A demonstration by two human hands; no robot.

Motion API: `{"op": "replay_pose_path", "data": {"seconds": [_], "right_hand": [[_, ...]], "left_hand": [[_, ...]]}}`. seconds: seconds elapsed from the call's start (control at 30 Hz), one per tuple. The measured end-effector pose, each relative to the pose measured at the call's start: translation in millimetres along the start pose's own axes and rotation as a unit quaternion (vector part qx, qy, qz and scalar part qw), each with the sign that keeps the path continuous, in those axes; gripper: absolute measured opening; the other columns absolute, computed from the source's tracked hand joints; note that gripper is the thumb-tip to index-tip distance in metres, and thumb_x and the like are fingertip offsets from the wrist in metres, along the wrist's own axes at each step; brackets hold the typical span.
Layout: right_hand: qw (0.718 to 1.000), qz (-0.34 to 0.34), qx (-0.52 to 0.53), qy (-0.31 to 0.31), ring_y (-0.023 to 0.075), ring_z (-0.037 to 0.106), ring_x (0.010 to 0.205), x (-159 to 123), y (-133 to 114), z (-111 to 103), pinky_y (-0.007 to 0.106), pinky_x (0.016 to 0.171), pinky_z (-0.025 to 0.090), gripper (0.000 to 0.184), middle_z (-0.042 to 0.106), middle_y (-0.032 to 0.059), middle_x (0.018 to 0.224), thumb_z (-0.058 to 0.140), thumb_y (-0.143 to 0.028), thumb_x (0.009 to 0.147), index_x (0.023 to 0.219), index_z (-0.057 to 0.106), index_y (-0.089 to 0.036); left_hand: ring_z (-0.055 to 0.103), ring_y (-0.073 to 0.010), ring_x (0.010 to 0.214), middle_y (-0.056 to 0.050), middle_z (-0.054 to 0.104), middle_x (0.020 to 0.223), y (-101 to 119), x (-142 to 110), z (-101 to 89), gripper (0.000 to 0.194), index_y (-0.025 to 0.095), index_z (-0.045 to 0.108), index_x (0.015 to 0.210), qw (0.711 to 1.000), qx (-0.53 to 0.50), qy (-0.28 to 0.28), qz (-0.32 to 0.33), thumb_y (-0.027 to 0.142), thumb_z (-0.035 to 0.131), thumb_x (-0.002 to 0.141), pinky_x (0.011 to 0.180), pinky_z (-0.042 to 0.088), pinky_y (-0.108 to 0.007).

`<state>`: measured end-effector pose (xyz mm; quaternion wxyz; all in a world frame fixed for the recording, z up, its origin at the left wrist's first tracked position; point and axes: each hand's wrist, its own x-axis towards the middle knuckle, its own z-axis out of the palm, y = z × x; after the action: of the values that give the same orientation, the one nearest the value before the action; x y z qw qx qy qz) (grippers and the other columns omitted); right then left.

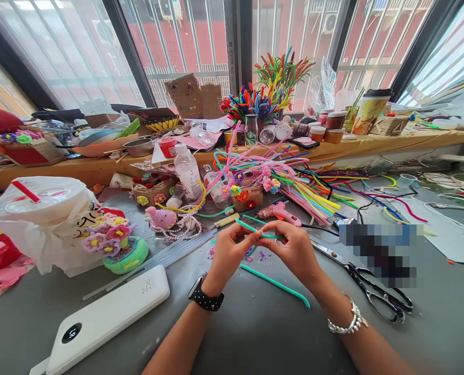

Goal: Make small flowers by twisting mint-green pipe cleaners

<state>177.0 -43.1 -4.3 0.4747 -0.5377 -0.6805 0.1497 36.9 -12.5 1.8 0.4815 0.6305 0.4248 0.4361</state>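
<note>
Both of my hands meet over the grey table and pinch one teal pipe cleaner (255,229). My left hand (228,252), with a black watch on the wrist, grips its left part. My right hand (292,250), with a silver bracelet, grips the right part, fingers closed. A second teal pipe cleaner (275,284) lies on the table below my hands. A pink glue gun (279,212) rests just beyond my fingers.
Black scissors (373,289) lie to the right. A white power bank (107,312) sits at the front left, beside a small flower pot craft (118,245). A heap of coloured pipe cleaners (294,182), baskets and bottles crowds the back. Small purple scraps lie under my hands.
</note>
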Motion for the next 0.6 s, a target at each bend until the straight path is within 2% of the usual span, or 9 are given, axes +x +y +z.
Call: {"op": "replay_pose_path", "data": {"seconds": [0.13, 0.27, 0.43, 0.6], "right_hand": [[1.0, 0.008, 0.027, 0.004, 0.013, 0.054, 0.062, -2, -2, 2, 0.021, 0.051, 0.037, 0.014, 0.065, 0.0008, 0.073, 0.06, -0.031, 0.072, 0.077, 0.063, -0.019], [0.999, 0.011, 0.044, 0.005, 0.0113, 0.052, 0.056, -3, -1, 3, 0.021, 0.049, 0.036, 0.014, 0.064, 0.0002, 0.065, 0.06, -0.031, 0.071, 0.073, 0.065, -0.018], [0.996, 0.037, 0.086, 0.005, 0.0097, 0.047, 0.05, -1, 4, 1, 0.02, 0.045, 0.033, 0.018, 0.06, 0.0002, 0.06, 0.059, -0.033, 0.072, 0.07, 0.065, -0.016], [0.986, 0.091, 0.137, -0.006, 0.0101, 0.048, 0.052, 2, 5, -2, 0.019, 0.046, 0.036, 0.022, 0.06, 0.001, 0.064, 0.061, -0.036, 0.068, 0.076, 0.063, -0.015]], "left_hand": [[0.032, -0.0038, 0.037, 0.005, 0.046, 0.044, 1, 0, 0.3, 0.025, 0.014, 0.055, 0.056, 1.0, 0.005, 0.008, -0.018, 0.036, 0.062, 0.064, 0.037, 0.024, -0.018], [0.032, -0.0036, 0.037, 0.006, 0.042, 0.042, 2, 3, -1.7, 0.024, 0.012, 0.057, 0.057, 0.999, -0.016, -0.022, -0.045, 0.035, 0.062, 0.064, 0.035, 0.024, -0.017], [0.042, -0.0048, 0.043, 0.003, 0.057, 0.058, 4, 6, -8.1, 0.02, 0.013, 0.061, 0.074, 0.995, -0.068, -0.068, -0.039, 0.031, 0.063, 0.064, 0.04, 0.034, -0.016], [0.045, -0.0039, 0.043, 0.0, 0.063, 0.067, 7, 7, -14.4, 0.017, 0.014, 0.063, 0.076, 0.994, -0.044, -0.095, -0.036, 0.029, 0.059, 0.069, 0.043, 0.038, -0.016]]}}
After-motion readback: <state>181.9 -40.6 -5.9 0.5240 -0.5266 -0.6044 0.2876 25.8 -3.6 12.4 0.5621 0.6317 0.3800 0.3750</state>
